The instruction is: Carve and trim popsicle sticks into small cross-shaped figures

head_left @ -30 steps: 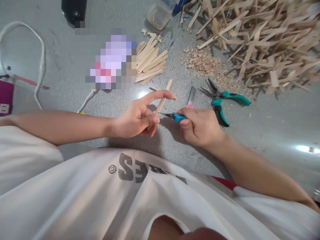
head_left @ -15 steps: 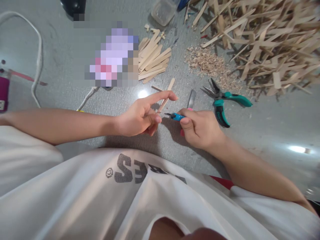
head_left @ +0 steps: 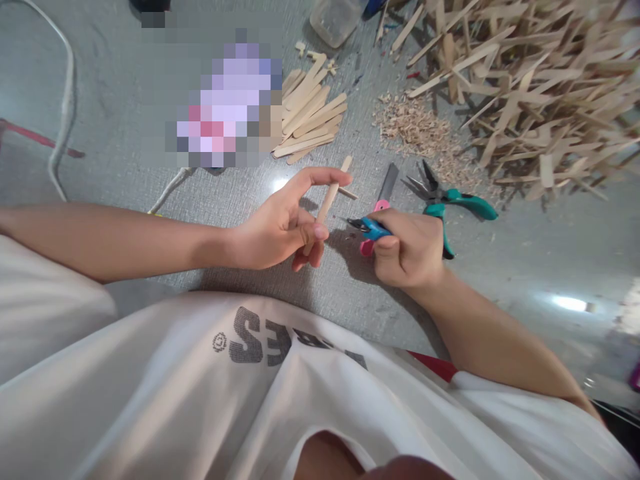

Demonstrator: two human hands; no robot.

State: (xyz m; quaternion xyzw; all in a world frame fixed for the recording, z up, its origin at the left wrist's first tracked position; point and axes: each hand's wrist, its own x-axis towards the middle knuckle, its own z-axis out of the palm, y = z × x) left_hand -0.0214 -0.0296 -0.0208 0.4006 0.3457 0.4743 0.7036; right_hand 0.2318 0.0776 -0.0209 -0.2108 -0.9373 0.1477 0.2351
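My left hand (head_left: pixel 295 230) pinches a wooden craft stick (head_left: pixel 327 205), which runs from the thumb up past the bent index finger. To its right, my right hand (head_left: pixel 413 247) is wrapped round small blue-handled pliers (head_left: pixel 371 228). Their dark tip points left towards the stick, with a gap between them. Most of their handles are hidden in my palm. Under the right hand lies a knife with a pink handle (head_left: pixel 367 248) and a grey blade (head_left: pixel 389 179). A thin wooden piece (head_left: pixel 349 193) shows just behind the held stick.
Green-handled long-nose pliers (head_left: pixel 470 203) lie opened beside my right hand. Beyond are wood shavings (head_left: pixel 420 127), a large heap of craft sticks (head_left: pixel 540 100), a smaller fanned pile (head_left: pixel 315 117) and a clear plastic container (head_left: pixel 335 20). A blurred-out phone (head_left: pixel 227 100) with a white cable (head_left: pixel 170 190) lies left.
My right hand has drawn the blue pliers slightly to the right, away from the stick. The left hand has turned the stick, and more of it shows. The view has shifted a little.
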